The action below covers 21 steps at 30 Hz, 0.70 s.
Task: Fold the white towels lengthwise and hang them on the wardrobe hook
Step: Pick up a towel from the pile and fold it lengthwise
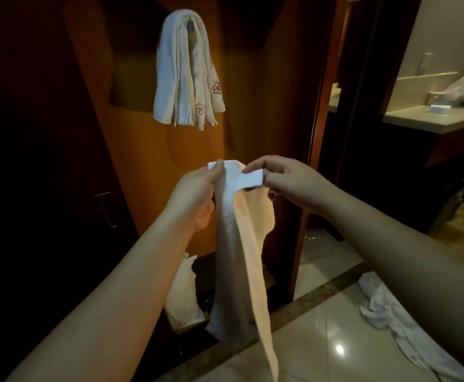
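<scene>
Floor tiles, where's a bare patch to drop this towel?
Bare tiles lie between the dark border strip and the crumpled cloth on the right. The wardrobe bottom is crowded with a bag. Both hands, left and right, pinch the towel.

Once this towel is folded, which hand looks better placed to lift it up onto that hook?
Probably the left hand. It grips the towel at the top, where the long bunched part hangs from, and sits more directly below the hook. The right hand only pinches a corner, off to the side.
</scene>
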Each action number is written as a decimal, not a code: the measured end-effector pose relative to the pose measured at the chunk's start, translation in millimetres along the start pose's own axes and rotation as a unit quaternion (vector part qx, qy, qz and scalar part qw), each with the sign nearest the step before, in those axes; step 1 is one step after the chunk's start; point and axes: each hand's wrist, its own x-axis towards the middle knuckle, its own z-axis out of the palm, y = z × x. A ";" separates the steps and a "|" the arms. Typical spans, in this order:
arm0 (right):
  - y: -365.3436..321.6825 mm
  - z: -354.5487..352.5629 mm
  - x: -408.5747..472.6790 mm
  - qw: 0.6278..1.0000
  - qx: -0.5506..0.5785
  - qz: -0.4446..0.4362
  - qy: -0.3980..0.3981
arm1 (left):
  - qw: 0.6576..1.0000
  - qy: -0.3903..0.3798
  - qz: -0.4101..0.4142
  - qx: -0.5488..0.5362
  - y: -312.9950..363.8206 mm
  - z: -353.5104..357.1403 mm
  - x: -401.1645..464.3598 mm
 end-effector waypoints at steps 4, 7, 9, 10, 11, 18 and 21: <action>-8.1 1.8 -5.0 0.998 -0.060 -0.036 0.000 | 0.999 -0.018 0.006 0.045 -0.1 10.6 0.6; -14.1 2.7 -5.6 0.993 -0.082 -0.064 0.055 | 0.995 -0.080 -0.005 0.058 6.2 5.6 1.2; -20.1 3.9 -5.3 0.987 -0.126 -0.077 0.064 | 0.993 -0.104 -0.002 0.055 9.1 5.3 -0.8; -23.4 4.3 -5.1 0.983 -0.152 -0.079 0.064 | 0.992 -0.113 0.003 0.048 10.6 6.6 -1.3; -26.8 4.5 -5.1 0.979 -0.175 -0.082 0.066 | 0.992 -0.118 0.011 0.042 11.1 8.9 -1.8; -37.7 6.4 -3.8 0.962 -0.238 -0.078 0.107 | 0.984 -0.173 0.029 0.021 15.3 8.7 -7.0; -41.2 4.1 -2.1 0.963 -0.241 -0.069 0.101 | 0.981 -0.184 0.037 0.044 20.8 7.6 -5.7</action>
